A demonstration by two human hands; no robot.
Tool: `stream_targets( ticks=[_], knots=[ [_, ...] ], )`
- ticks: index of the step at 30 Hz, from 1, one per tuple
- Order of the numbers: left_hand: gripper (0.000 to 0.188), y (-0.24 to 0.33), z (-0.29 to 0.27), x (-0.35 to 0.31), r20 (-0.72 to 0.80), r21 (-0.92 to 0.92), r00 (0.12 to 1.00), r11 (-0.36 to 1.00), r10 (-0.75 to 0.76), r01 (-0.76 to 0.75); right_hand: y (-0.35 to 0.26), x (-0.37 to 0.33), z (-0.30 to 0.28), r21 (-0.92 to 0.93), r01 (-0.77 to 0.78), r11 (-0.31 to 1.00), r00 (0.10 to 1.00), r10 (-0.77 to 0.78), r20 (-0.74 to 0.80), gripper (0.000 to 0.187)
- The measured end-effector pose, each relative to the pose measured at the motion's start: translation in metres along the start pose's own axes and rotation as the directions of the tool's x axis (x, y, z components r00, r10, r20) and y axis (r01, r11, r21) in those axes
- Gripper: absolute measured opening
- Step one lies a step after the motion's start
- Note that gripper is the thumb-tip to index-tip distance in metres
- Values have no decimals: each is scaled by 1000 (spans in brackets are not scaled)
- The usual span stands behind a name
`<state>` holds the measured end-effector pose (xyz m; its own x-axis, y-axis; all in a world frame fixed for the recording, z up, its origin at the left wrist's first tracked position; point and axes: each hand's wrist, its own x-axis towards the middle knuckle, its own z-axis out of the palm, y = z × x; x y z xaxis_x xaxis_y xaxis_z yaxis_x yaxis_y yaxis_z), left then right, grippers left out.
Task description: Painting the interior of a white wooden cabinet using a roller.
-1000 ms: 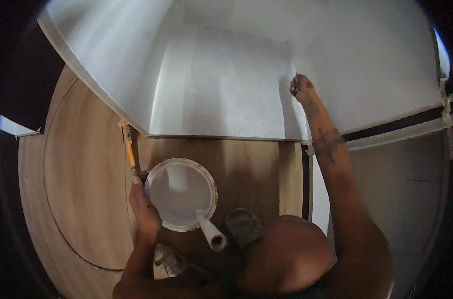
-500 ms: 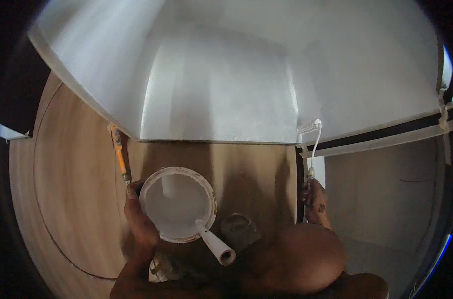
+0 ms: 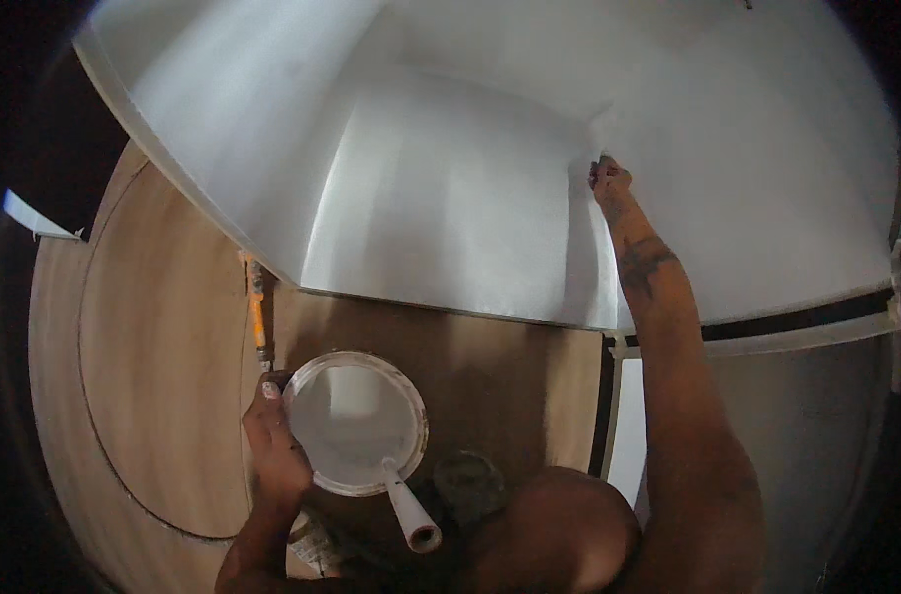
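My right arm reaches up in front of the pale grey-white wall surface (image 3: 460,198). At its inner corner, my right hand (image 3: 609,180) is closed round the handle of a mini paint roller; the roller's wire and sleeve barely show against the wall. Low on the left, my left hand (image 3: 277,436) is closed, with a slim orange-handled tool (image 3: 258,322) extending up from its fingertips. That hand lies against the side of a round paint bucket (image 3: 421,411) of whitish paint. A white tubular handle (image 3: 411,515) leans out over the bucket's near rim.
Wood-look flooring (image 3: 163,366) spreads to the left and beneath the wall's lower edge. My bent knee (image 3: 569,530) is at the bottom. Beside the bucket sits a dull, clear-looking container (image 3: 468,483). A dark strip edged with pale tape (image 3: 817,332) runs along the right.
My right hand has lifted the mini roller from beside the wall's lower corner to higher up the wall. My left hand stays by the bucket, and the view has shifted slightly.
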<state>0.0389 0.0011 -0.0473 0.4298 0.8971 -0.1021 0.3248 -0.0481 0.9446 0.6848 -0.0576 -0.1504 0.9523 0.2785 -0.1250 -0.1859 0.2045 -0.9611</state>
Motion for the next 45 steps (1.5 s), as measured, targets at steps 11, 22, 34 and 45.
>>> stream_targets(
  ticks=[11, 22, 34, 45],
  knots=[
    [47, -5, 14, 14, 80, -153, 997, 988, 5, 7, -25, -145, -140, -498, 219, 839, 976, -187, 113, 29],
    [43, -2, 0, 5, 148, -49, 982, 992, 119, -113, -168, -434, -174, -840, -320, 437, 934, -3, -357, 30],
    [44, -21, 10, 4, -62, -178, 985, 970, 158, -167, -324, -335, -36, 13, 410, -912, 799, 366, 477, 18],
    [40, -22, 11, 4, -103, 52, 934, 940, 342, -338, -275, -305, -35, 95, 544, -834, 753, 535, 383, 13]
  ],
)
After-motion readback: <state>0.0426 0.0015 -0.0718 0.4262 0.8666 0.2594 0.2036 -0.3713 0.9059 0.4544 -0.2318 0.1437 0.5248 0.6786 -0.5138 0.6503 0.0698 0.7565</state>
